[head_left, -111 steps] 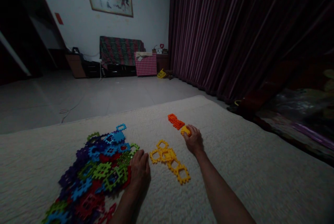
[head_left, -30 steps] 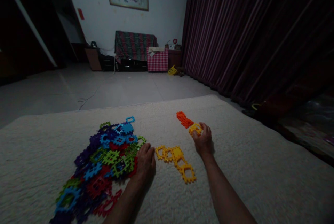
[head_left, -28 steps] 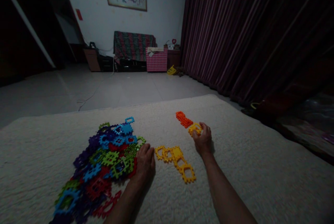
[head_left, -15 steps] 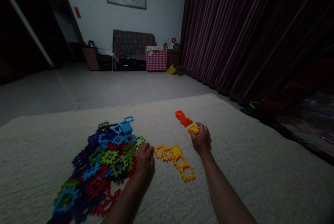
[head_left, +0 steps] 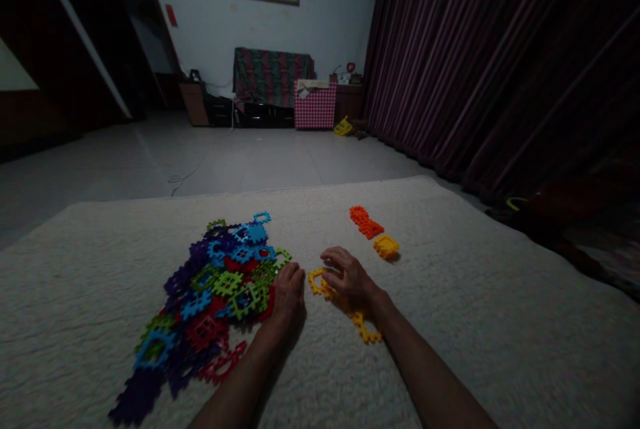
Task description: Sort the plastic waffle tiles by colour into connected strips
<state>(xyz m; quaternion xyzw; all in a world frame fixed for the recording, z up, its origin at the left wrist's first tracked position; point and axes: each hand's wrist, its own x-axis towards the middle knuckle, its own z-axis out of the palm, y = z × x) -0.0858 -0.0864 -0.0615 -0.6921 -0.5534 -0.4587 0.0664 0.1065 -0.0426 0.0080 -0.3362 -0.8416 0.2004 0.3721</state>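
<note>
The yellow stack point(head_left: 387, 246) now sits released beside the orange pieces point(head_left: 367, 222); the right hand point(head_left: 353, 279), freed, has swung back — half-open, nothing visibly gripped — over remaining yellow pieces point(head_left: 314, 287). Left hand point(head_left: 290, 292) curls beside the multicoloured heap point(head_left: 227, 282), its hold unclear.

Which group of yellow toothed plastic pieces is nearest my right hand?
The spread-out yellow row, partly hidden by your right hand. The other, a compact yellow stack, sits apart from it, beside the orange pieces.
</note>
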